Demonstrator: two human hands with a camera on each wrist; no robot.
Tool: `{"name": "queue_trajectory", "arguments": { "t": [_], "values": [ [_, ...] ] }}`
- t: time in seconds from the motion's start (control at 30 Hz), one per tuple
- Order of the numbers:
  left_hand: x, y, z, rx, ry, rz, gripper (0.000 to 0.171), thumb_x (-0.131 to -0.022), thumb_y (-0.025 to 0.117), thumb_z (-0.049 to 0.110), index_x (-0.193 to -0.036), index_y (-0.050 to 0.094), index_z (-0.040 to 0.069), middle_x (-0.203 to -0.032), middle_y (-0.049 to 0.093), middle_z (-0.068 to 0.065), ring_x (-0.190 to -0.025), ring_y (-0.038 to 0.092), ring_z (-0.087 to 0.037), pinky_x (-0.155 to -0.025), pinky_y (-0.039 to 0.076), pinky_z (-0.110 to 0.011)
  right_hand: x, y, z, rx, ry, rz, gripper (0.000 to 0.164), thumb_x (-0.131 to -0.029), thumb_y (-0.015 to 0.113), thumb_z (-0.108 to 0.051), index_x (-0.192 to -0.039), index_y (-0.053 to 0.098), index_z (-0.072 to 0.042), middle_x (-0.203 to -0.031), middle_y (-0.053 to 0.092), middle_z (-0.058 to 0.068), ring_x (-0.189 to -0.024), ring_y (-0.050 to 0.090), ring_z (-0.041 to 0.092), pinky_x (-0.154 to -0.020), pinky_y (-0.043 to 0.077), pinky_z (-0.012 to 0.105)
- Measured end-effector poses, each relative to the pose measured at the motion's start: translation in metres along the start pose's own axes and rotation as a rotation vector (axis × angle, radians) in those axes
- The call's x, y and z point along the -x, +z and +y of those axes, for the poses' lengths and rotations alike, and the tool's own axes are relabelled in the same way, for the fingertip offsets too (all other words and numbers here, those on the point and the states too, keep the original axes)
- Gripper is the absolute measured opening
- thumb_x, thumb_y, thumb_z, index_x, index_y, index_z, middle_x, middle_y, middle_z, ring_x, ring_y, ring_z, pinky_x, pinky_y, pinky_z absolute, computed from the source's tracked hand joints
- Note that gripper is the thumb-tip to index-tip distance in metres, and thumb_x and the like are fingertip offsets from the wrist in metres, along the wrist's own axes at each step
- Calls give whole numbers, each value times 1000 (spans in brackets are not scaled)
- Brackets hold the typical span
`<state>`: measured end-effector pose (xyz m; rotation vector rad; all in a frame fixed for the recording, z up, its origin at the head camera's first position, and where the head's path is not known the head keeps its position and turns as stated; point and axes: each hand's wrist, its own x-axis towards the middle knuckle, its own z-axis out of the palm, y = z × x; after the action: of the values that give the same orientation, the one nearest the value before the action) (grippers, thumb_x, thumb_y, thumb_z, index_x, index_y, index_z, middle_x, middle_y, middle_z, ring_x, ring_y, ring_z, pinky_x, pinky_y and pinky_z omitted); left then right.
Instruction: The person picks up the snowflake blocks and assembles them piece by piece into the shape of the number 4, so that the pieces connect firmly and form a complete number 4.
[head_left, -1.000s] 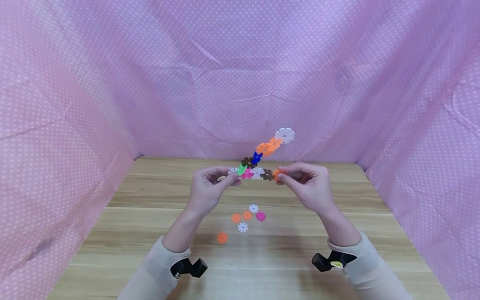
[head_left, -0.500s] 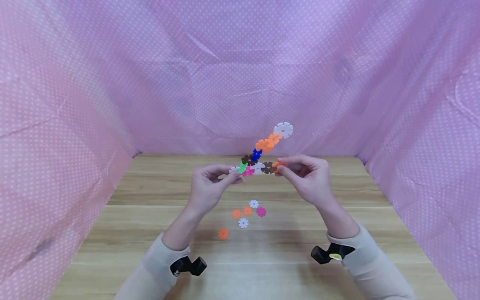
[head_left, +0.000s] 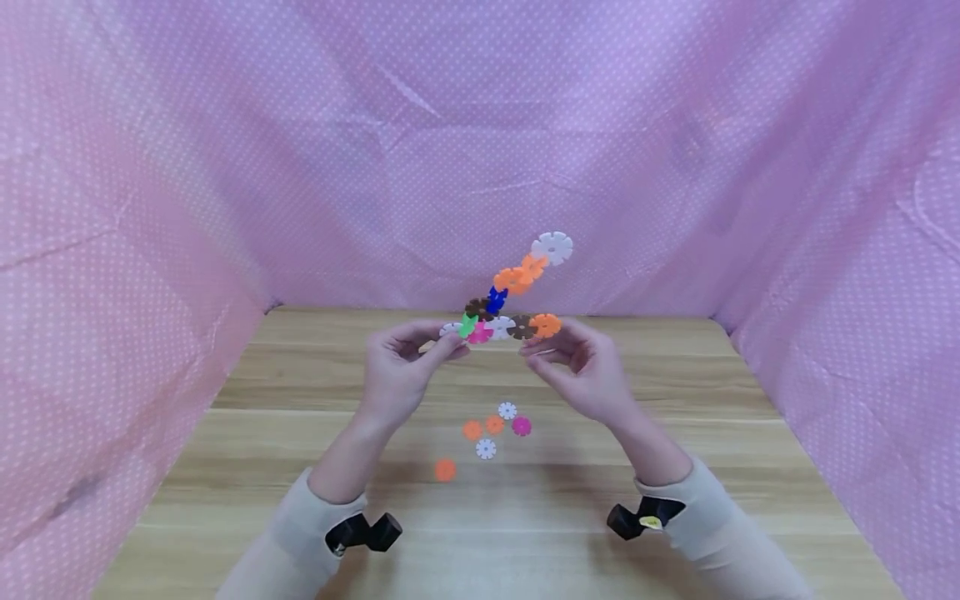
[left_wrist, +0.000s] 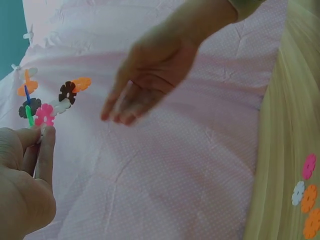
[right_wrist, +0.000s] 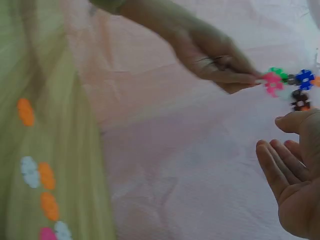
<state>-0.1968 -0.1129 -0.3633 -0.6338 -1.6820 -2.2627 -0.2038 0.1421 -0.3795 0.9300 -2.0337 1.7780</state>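
A branched chain of notched, flower-shaped plastic discs hangs in the air over the table. My left hand (head_left: 397, 371) pinches a white disc (head_left: 450, 331) at its left end, between thumb and fingers. From there one branch runs right through a pink disc (head_left: 480, 332), a white one and a brown disc (head_left: 522, 327) to an orange end disc (head_left: 546, 326). The other branch climbs past a green disc (head_left: 468, 325), a blue disc (head_left: 496, 299) and orange ones to a large white disc (head_left: 552, 248). My right hand (right_wrist: 300, 180) holds nothing; its loose fingers are just below the orange end.
Several loose discs lie on the wooden table (head_left: 675, 417) below the hands, among them a pink disc (head_left: 521, 427), a white disc (head_left: 486, 449) and a separate orange disc (head_left: 446, 470). Pink dotted cloth (head_left: 480, 167) surrounds the table at the back and sides.
My right hand has let go of the orange end disc and moved slightly left and down from it. My left hand has shifted the chain a little left and up.
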Motion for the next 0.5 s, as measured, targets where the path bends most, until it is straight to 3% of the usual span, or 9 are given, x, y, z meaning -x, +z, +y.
{"name": "queue_trajectory", "arguments": {
  "t": [0.13,0.33,0.5],
  "values": [
    [0,-1,4,8,19,13,12,-90,67,-21,-101,72,-20,-94,82,4,-83,79,-11,-81,72,-38,7,22,22,112,105,-176,27,-91,76,9,-117,73,6,-111,78,22,-100,78,19,-89,71,34],
    [0,-2,9,8,31,11,24,-90,67,-21,-98,80,-3,-94,82,5,-84,79,-11,-80,72,-39,16,61,50,249,146,-424,23,-96,76,-4,-118,76,-2,-115,80,13,-104,79,29,-96,69,33],
    [-1,-1,14,6,46,3,26,-91,68,-20,-98,81,1,-94,82,5,-85,80,-11,-80,72,-39,18,83,60,327,151,-537,23,-98,76,-7,-120,76,-2,-116,79,15,-105,78,23,-97,69,32]
  ]
}}
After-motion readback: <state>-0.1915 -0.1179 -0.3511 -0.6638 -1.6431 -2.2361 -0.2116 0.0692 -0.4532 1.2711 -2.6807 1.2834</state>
